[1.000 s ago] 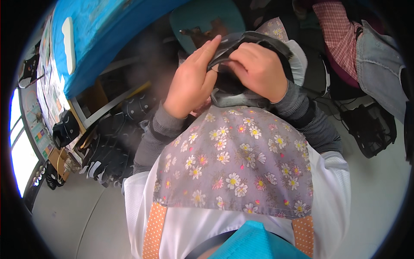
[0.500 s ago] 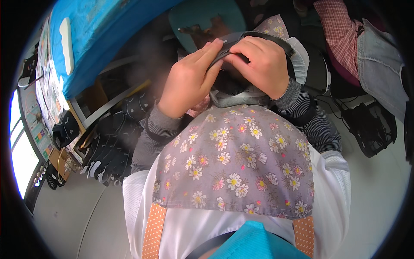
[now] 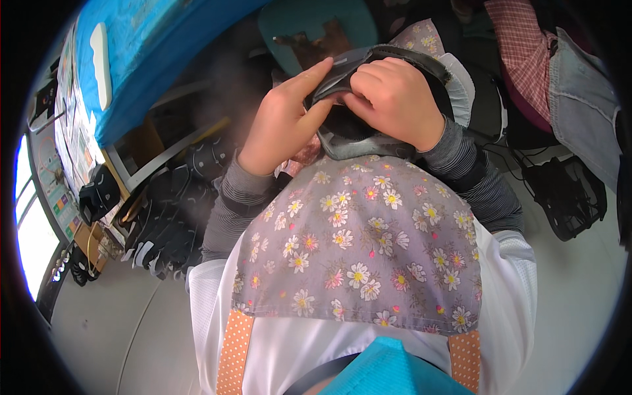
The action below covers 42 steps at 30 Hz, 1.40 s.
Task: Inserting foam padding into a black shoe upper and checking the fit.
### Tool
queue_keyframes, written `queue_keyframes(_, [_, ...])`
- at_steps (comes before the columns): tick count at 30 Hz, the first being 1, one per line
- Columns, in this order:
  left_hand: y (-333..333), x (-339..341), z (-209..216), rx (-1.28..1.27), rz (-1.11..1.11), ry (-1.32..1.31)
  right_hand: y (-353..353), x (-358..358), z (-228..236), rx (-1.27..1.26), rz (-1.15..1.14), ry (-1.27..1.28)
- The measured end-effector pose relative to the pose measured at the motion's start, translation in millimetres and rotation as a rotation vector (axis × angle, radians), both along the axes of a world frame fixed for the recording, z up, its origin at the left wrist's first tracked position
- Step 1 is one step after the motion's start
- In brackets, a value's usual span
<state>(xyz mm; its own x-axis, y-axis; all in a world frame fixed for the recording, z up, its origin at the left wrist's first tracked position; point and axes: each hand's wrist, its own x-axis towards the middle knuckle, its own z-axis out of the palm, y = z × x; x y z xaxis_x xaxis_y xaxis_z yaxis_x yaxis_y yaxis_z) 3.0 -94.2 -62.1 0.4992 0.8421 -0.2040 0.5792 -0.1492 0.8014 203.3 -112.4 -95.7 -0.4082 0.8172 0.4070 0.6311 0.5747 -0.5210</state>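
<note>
A dark grey and black cap [image 3: 368, 143], its round opening facing up, rests in my lap against the flowered apron. My left hand [image 3: 280, 122] holds its far left edge, the thumb on the near side and the straight fingers along the outside. My right hand [image 3: 398, 102] pinches the rim with curled fingers, close to the left fingertips. A stiff dark band curves behind the right hand. The inside of the cap is in shadow, and what lies under the right fingers is hidden.
At the left is a blue-covered surface [image 3: 141, 66] bearing a white strip [image 3: 100, 66]. Below it lie a pile of black caps [image 3: 171, 217] and a cardboard box [image 3: 91, 249]. A teal stool [image 3: 273, 29] stands ahead. A black mesh basket [image 3: 566, 197] and hanging denim [image 3: 579, 99] are at right.
My left hand has shifted slightly left, its thumb and fingers spreading wider apart over the cap's edge. The right hand keeps its pinch, and the gap in the fabric between the hands looks wider.
</note>
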Motion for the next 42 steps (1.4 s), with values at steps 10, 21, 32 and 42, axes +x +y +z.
queue_keyframes(10, [2, 0, -1, 0.198, -0.076, -0.053, 3, -2, 1, 0.031, -0.171, 0.118])
queue_keyframes(21, [2, 1, -1, 0.228, -0.048, 0.047, 12, 14, -4, 0.23, -0.091, -0.02])
queue_keyframes(32, [0, 5, 3, 0.235, -0.084, 0.016, 1, 10, -5, 0.074, -0.187, -0.004])
queue_keyframes(42, [10, 14, 10, 0.312, -0.002, 0.113, 5, 9, -2, 0.093, -0.166, -0.063])
